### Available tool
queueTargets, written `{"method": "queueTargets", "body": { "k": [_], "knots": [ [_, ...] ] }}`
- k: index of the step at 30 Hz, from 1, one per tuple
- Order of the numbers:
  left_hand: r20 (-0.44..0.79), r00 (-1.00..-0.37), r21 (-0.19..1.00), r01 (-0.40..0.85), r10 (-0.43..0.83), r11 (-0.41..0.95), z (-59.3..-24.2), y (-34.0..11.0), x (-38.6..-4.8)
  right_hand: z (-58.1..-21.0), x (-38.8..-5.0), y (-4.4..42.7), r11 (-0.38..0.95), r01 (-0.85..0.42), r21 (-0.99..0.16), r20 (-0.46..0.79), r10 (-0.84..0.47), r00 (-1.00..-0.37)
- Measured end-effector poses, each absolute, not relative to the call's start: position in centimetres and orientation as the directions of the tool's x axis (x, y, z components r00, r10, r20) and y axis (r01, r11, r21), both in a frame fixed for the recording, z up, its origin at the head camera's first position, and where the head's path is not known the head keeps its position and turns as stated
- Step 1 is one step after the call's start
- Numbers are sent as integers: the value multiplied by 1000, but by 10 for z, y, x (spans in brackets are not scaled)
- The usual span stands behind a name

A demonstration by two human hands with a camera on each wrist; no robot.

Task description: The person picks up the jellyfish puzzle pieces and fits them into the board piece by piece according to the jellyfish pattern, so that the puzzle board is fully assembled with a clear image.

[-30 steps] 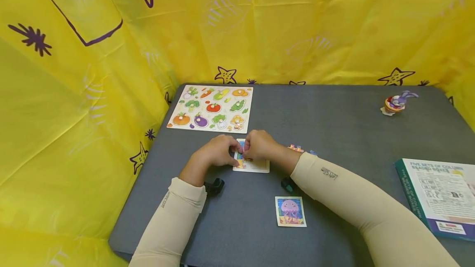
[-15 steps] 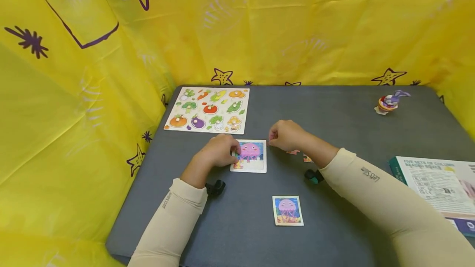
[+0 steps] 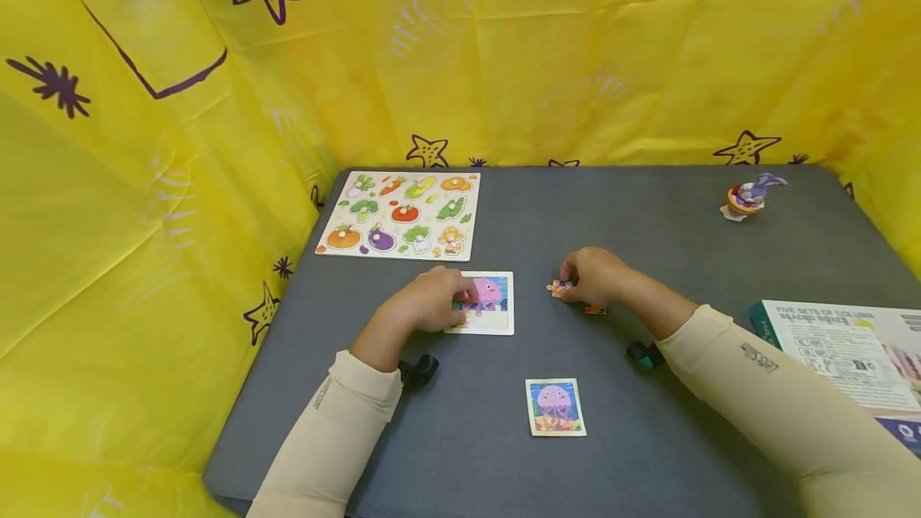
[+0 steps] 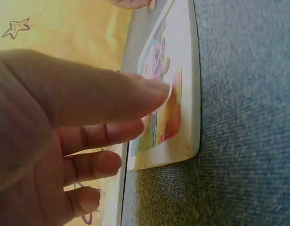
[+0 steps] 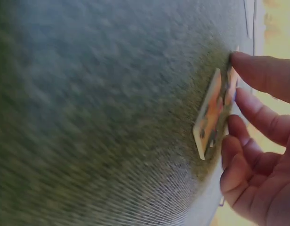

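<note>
A small wooden jigsaw board (image 3: 496, 324) with a pink jellyfish picture lies on the grey table. Its lower right part shows bare wood. My left hand (image 3: 430, 299) is at the board's left edge, fingers loosely bent over the picture. In the left wrist view the thumb (image 4: 149, 94) hovers over or touches the board's corner; which, I cannot tell. To the right, my right hand (image 3: 596, 275) pinches a jigsaw piece (image 3: 556, 288) low at the table, between thumb and index finger in the right wrist view. Another orange jigsaw piece (image 5: 210, 113) lies right beside it.
A jellyfish picture card (image 3: 556, 408) lies nearer the front. Behind the left hand is a vegetable knob puzzle (image 3: 399, 216). A rabbit figurine (image 3: 748, 198) stands at the back right, and a flat box (image 3: 827, 350) lies at the right. A yellow curtain (image 3: 504, 70) borders the table.
My right hand has left the board and moved right to the loose pieces, taking hold of one. More of the jellyfish picture now shows. My left hand has stayed at the board's left side.
</note>
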State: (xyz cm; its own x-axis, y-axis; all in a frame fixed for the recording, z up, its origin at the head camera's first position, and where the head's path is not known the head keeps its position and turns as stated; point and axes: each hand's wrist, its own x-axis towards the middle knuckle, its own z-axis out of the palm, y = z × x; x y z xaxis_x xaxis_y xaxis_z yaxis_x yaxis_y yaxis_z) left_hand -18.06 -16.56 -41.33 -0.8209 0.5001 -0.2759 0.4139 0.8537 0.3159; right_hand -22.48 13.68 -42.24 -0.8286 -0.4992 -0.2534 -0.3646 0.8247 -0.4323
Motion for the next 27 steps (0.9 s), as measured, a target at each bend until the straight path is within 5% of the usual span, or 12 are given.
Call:
{"method": "queueTargets", "body": {
  "k": [11,27],
  "knots": [
    [-299,-822,360,373,484,855,-416,-169,-177,-418,-214,117,756,-370,-539,-115,-502,-857],
    [-275,-814,440,367,512,820,-419,-173,-179,-425,-197,37,602,-448,-661,-123,-675,-727]
  ]
}}
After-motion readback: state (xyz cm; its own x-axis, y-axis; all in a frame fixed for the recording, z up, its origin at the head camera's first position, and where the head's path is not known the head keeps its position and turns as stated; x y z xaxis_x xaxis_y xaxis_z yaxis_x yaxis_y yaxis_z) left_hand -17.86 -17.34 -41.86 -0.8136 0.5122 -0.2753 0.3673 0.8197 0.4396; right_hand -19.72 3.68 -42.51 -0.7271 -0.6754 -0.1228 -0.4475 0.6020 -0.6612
